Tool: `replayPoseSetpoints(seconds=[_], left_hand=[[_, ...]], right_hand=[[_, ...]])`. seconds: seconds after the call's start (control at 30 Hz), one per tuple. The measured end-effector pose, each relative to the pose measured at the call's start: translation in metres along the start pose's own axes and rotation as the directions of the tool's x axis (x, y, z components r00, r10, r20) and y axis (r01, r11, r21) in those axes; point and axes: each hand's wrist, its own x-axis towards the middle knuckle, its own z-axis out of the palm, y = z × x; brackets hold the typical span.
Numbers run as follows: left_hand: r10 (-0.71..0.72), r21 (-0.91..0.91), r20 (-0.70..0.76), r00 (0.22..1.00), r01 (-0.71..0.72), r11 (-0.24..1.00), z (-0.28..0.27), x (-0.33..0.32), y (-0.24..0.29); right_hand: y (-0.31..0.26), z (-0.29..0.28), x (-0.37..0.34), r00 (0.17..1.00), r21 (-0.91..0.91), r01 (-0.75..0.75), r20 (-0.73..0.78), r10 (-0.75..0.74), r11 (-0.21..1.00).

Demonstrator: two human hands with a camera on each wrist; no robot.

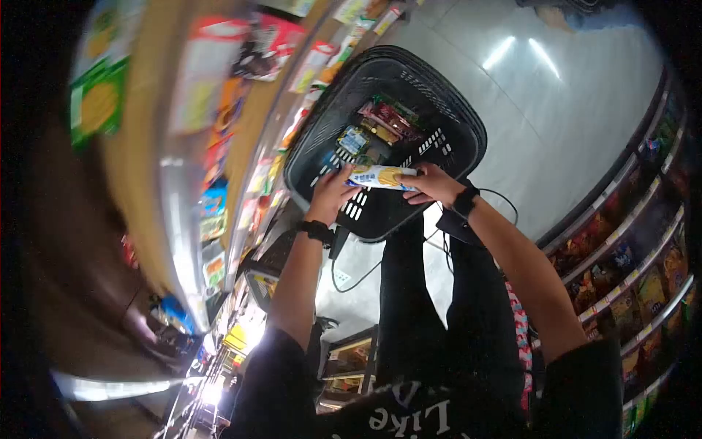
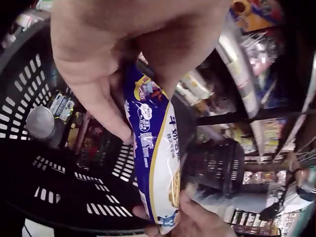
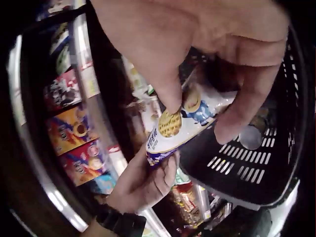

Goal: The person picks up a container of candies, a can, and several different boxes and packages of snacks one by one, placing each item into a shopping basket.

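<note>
A white and blue biscuit packet [image 1: 376, 176] with cookies pictured on it stretches between both hands over a black basket [image 1: 468, 121]. My left hand [image 1: 333, 194] grips one end, and my right hand [image 1: 439, 184] pinches the other between thumb and fingers. Seen from the left wrist, the packet [image 2: 157, 148] slants downward with its printed side and blue edge facing the camera. In the right wrist view, the right thumb presses on the packet [image 3: 180, 129] near the cookie picture. Deeper in the basket lie several wrapped snacks [image 1: 387, 121] and a round-lidded container [image 2: 40, 122].
Snack shelves [image 1: 219, 146] run close along the left, and another curved row of shelves [image 1: 621, 256] stands at the right. Pale floor [image 1: 526, 88] lies beyond the basket. A thin black cable [image 1: 358, 282] loops below it. Another person [image 2: 291, 192] appears in the left wrist view.
</note>
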Motion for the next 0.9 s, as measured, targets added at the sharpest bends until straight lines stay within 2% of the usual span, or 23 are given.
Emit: replayPoseSetpoints(seconds=[0.03,0.07,0.1,0.17,0.23,0.3,0.33,0.37,0.43,0.47,0.5,0.53,0.57,0.67,0.7,0.77,0.83,0.9], left_hand=[[-0.030,0.001,-0.042,0.999,0.030,1.000,0.005,0.030,-0.002],[-0.030,0.013,0.005,1.000,0.030,0.999,0.006,0.054,-0.004],[-0.017,-0.002,-0.025,1.000,0.017,1.000,-0.006,0.100,-0.022],[0.014,0.014,-0.204,0.979,-0.011,1.000,0.015,0.150,-0.029],[0.104,0.102,-0.176,0.979,-0.087,0.991,0.017,0.199,-0.036],[0.076,0.312,-0.192,0.979,-0.012,0.950,0.032,0.227,-0.034],[0.132,0.531,0.109,0.985,-0.170,0.830,0.007,0.266,-0.062],[0.105,0.535,0.207,0.973,-0.202,0.820,0.006,0.282,-0.068],[-0.022,0.423,0.327,0.945,-0.126,0.897,0.029,0.281,-0.079],[-0.063,0.407,0.334,0.941,-0.083,0.909,0.039,0.275,-0.083],[0.159,0.469,0.315,0.936,-0.298,0.832,0.040,0.281,-0.109],[0.263,0.522,0.247,0.933,-0.356,0.775,0.048,0.277,-0.123],[0.157,0.656,0.253,0.955,-0.289,0.697,0.042,0.273,-0.132],[0.372,0.769,0.192,0.908,-0.375,0.517,0.046,0.244,-0.155],[0.452,0.790,0.175,0.874,-0.399,0.466,0.037,0.252,-0.169],[0.439,0.825,0.224,0.870,-0.410,0.390,0.025,0.256,-0.177],[0.354,0.748,0.224,0.908,-0.393,0.534,0.044,0.243,-0.163],[0.172,0.509,0.222,0.960,-0.264,0.819,0.069,0.205,-0.123]], right_hand=[[0.007,-0.014,0.033,1.000,0.035,-0.006,-0.017,0.007,0.999],[0.016,-0.028,0.069,0.999,0.040,-0.036,0.001,0.036,0.999],[0.016,-0.030,0.096,0.992,0.063,-0.031,-0.118,0.038,0.998],[0.009,-0.029,0.151,0.961,0.098,-0.072,-0.260,0.096,0.993],[0.025,-0.040,0.214,0.951,0.134,-0.083,-0.284,0.119,0.988],[0.047,-0.045,0.273,0.962,0.150,-0.062,-0.256,0.099,0.987],[0.059,-0.054,0.293,0.973,0.158,-0.036,-0.219,0.070,0.987],[0.069,-0.060,0.314,0.980,0.168,0.006,-0.196,0.027,0.986],[0.093,-0.071,0.346,0.978,0.222,0.129,-0.190,-0.086,0.966],[0.102,-0.077,0.360,0.973,0.269,0.182,-0.186,-0.135,0.946],[0.110,-0.080,0.369,0.969,0.318,0.220,-0.184,-0.167,0.922],[0.118,-0.082,0.379,0.963,0.364,0.251,-0.189,-0.193,0.897],[0.124,-0.083,0.385,0.958,0.408,0.275,-0.198,-0.209,0.871],[0.140,-0.079,0.389,0.943,0.469,0.320,-0.239,-0.231,0.823],[0.139,-0.075,0.386,0.939,0.479,0.332,-0.249,-0.237,0.813],[0.138,-0.075,0.374,0.924,0.486,0.372,-0.274,-0.266,0.791],[0.131,-0.072,0.347,0.912,0.485,0.403,-0.280,-0.299,0.776],[0.118,-0.071,0.314,0.891,0.482,0.451,-0.288,-0.350,0.751]])
